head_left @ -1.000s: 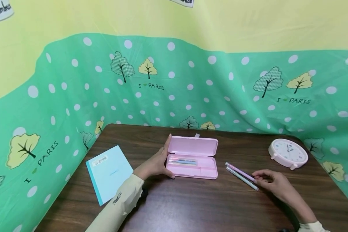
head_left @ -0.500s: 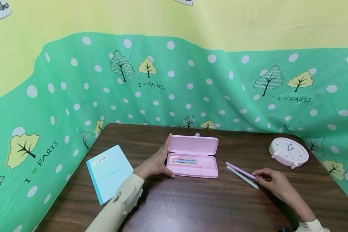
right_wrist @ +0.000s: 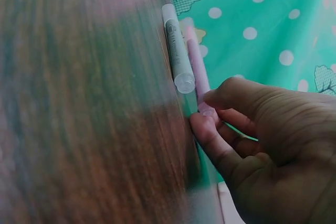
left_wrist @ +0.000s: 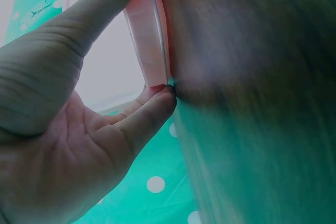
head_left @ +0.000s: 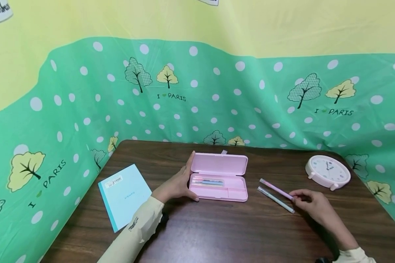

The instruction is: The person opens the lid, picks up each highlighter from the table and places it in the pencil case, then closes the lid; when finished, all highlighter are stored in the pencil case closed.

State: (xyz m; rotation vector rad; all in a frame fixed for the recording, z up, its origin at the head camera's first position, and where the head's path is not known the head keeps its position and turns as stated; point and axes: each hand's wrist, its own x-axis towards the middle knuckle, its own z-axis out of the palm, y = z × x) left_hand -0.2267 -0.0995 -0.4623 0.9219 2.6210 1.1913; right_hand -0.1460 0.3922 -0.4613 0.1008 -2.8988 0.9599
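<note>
Right grip [head_left: 312, 205] pinches pink pen [head_left: 276, 189] by its near end, right of open pencil case [head_left: 218, 164]; lift-off from surface [head_left: 217, 230] unclear. Left grip [head_left: 177, 185] holds case's left end. Step, judged: pen pickup. Next move likely calls for clearing pale pen [head_left: 275, 199] alongside.

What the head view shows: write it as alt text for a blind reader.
A person's right hand has its grip on the near end of a pink pen, beside a pale green pen on a dark wood-grain table. Their left hand holds an open pink pencil case. A light blue notebook lies at left, an analog clock at right.
</note>
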